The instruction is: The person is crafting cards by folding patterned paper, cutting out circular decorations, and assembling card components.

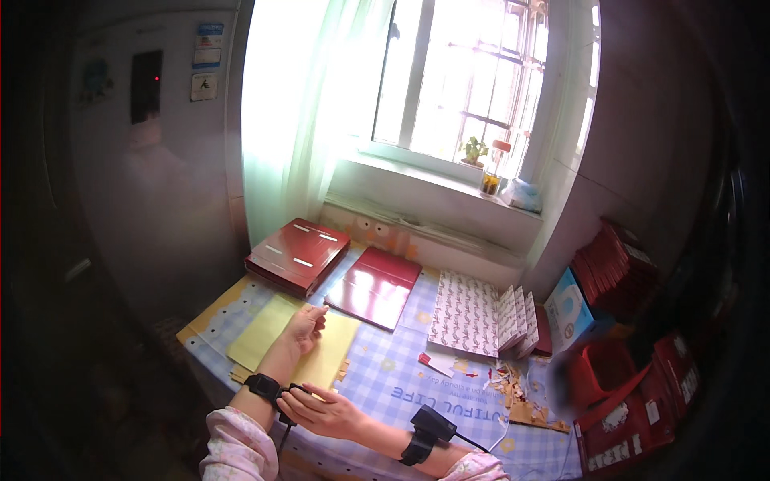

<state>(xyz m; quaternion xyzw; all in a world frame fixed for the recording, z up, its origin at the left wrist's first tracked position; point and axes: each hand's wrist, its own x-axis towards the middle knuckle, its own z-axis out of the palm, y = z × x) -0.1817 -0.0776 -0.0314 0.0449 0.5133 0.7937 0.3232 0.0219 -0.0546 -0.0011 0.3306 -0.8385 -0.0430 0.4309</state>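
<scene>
Over a stack of pale yellow sheets [258,330] my left hand [303,329] is closed, its fingers curled in; whatever they may hold is too small to make out. My right hand [322,410] reaches across to my left wrist. Its fingers lie stretched out against the black wristband device [263,387] there, gripping nothing. Another black strapped device [429,433] sits on my right forearm. Just beyond my left hand lies a flat, glossy dark red folder [377,284]. Left of it rests a pile of red folders or boxes [298,255] with white slots on top.
A patterned white folded card [465,314] stands on the blue checked tablecloth [393,377]. Paper scraps [517,393] lie near it. At right are a blue and white box [573,309], a red basket [601,373] and stacked red folders [613,268]. A window sill [437,172] runs behind.
</scene>
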